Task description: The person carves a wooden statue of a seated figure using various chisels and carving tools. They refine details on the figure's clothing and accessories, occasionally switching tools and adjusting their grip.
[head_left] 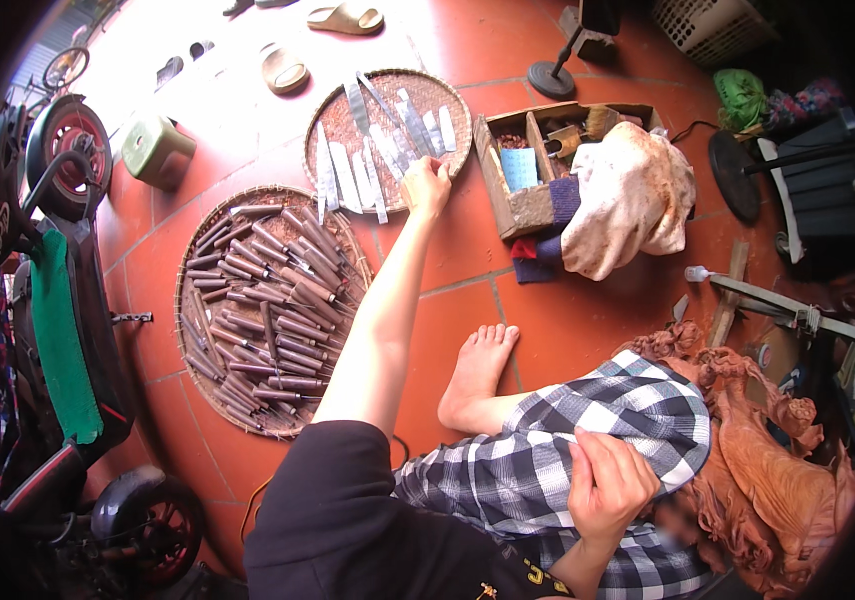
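My left hand point(425, 188) reaches out to a round woven tray point(319, 110) holding several flat, silvery metal blades point(343, 176). Its fingers are closed in a pinch at the tray's near right edge, beside the blade ends; what lies between the fingertips is hidden. My right hand point(612, 488) hovers over or rests on my checked trouser leg point(637, 410), fingers curled together, with any content out of sight. Left of my outstretched arm, a bigger woven tray point(190, 262) is heaped with dark brown, rod-shaped handles point(282, 320).
A wooden box point(517, 212) with compartments stands right of the blades, a stained cloth point(627, 200) draped over it. Carved wood point(772, 480) is at my right. A motorbike point(67, 330) and a green stool point(157, 150) stand left. Sandals point(285, 70) lie beyond.
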{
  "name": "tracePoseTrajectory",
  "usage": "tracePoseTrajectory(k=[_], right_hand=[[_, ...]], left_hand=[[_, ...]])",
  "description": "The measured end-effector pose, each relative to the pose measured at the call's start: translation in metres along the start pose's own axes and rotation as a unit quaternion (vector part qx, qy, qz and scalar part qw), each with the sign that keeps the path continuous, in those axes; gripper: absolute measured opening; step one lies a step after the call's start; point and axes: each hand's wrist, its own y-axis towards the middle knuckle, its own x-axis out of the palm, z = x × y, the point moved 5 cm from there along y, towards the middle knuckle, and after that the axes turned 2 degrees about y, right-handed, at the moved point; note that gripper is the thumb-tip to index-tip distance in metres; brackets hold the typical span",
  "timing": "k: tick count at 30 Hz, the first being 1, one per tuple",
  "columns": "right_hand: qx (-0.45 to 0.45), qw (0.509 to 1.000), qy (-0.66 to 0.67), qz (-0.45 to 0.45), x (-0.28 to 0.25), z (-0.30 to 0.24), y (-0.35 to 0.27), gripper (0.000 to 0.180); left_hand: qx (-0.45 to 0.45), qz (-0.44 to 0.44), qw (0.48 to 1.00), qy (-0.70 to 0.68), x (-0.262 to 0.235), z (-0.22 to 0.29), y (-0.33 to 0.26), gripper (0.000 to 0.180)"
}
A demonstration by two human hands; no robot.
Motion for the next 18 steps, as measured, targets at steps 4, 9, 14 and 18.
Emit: tracePoseTrajectory(k=[4, 9, 14, 18], right_hand=[[-0.001, 1.0, -0.001, -0.002, 0.0, 0.0, 0.001, 0.017], [0.003, 1.0, -0.003, -0.003, 0.0, 0.003, 0.0, 0.017], [0.013, 1.0, -0.002, -0.002, 0.0, 0.003, -0.001, 0.017], [0.013, 1.0, 0.0, -0.005, 0.001, 0.005, 0.0, 0.017]], left_hand=[[0.087, 0.033, 0.994, 0.059, -0.007, -0.006, -0.028, 0.017], [0.162, 0.019, 0.982, 0.1, -0.012, -0.019, -0.036, 0.025], [0.182, 0.033, 0.979, 0.084, -0.021, -0.008, -0.038, 0.033], [0.139, 0.032, 0.989, -0.039, -0.033, 0.02, -0.034, 0.016]])
